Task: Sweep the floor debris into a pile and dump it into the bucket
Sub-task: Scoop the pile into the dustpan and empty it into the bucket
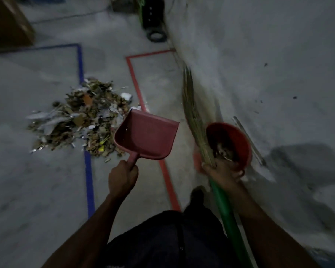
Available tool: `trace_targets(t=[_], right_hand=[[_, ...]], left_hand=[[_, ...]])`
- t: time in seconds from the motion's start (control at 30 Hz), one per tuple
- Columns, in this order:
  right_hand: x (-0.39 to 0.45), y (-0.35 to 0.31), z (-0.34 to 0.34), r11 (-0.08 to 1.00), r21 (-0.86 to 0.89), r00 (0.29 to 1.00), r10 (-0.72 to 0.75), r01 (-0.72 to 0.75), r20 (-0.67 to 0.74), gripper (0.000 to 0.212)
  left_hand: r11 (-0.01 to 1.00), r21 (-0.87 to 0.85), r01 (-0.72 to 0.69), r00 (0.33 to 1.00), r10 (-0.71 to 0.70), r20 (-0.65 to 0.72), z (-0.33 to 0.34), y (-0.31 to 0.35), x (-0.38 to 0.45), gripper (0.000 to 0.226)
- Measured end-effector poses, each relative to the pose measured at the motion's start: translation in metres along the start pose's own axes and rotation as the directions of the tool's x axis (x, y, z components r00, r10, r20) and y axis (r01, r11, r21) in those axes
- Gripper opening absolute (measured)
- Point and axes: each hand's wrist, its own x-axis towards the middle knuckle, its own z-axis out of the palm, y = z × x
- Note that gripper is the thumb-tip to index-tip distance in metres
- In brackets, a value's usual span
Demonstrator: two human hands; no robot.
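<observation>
Left hand (122, 177) is gripping the empty dustpan (146, 135) just right of the debris pile (81, 117). Right hand (221, 169) is clutching the broom (193, 115), with the bucket (232, 144) beside it. Best move: lip flat on the floor, then short strokes.

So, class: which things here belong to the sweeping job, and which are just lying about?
Job: debris pile; dustpan in left hand; broom in right hand; red bucket.
Lying about: black tyre; cardboard box; metal strip.
</observation>
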Motion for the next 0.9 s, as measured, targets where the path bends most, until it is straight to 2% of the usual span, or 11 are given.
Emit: trace_targets(t=[0.2,0.37,0.47,0.57,0.7,0.9], right_hand=[[0.008,-0.077,0.069,0.999,-0.054,0.988,0.007,0.001,0.155,0.018],[0.036,-0.128,0.132,0.984,-0.159,0.961,-0.038,0.084,0.276,0.016],[0.063,-0.154,0.173,0.977,-0.175,0.930,-0.053,0.124,0.363,0.016],[0.096,-0.183,0.219,0.973,-0.186,0.897,-0.044,0.138,0.439,0.020],[0.142,-0.225,0.277,0.960,-0.223,0.852,-0.030,0.171,0.523,0.013],[0.178,-0.296,0.350,0.921,-0.267,0.792,-0.069,0.285,0.607,0.013]], left_hand=[[0.979,-0.107,0.176,0.972,-0.190,-0.139,-0.062,-0.071,0.002,0.024],[0.931,-0.233,0.282,0.922,-0.330,-0.204,-0.094,-0.119,0.016,0.025],[0.913,-0.235,0.333,0.888,-0.388,-0.247,-0.110,-0.145,0.037,0.028],[0.894,-0.219,0.392,0.862,-0.440,-0.253,-0.130,-0.169,0.066,0.027],[0.836,-0.221,0.502,0.798,-0.546,-0.255,-0.165,-0.191,0.108,0.026],[0.728,-0.338,0.596,0.698,-0.678,-0.230,-0.216,-0.228,0.148,0.023]])
